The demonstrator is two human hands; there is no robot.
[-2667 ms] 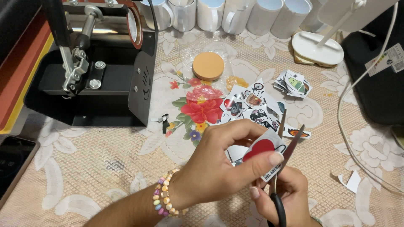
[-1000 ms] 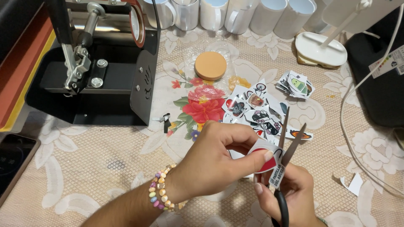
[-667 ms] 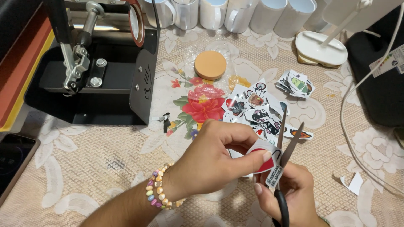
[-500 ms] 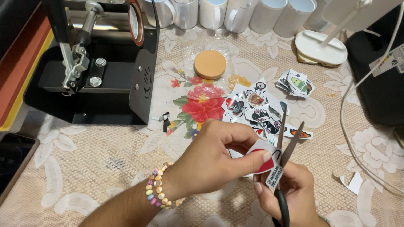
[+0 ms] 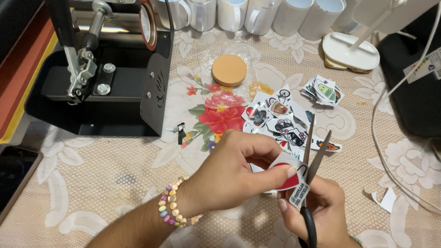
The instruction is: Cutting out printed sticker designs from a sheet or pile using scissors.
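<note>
Open tablecloth lies left of the hands. Ahead, loose stickers and a round coaster block passage; the black press closes the far left.

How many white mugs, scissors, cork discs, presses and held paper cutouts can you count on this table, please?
White mugs: 6 in view, along the far edge
Scissors: 1, in the right hand
Round cork disc: 1
Black press: 1
Red-and-white cutout: 1, pinched in the left hand
Total: 10
</note>
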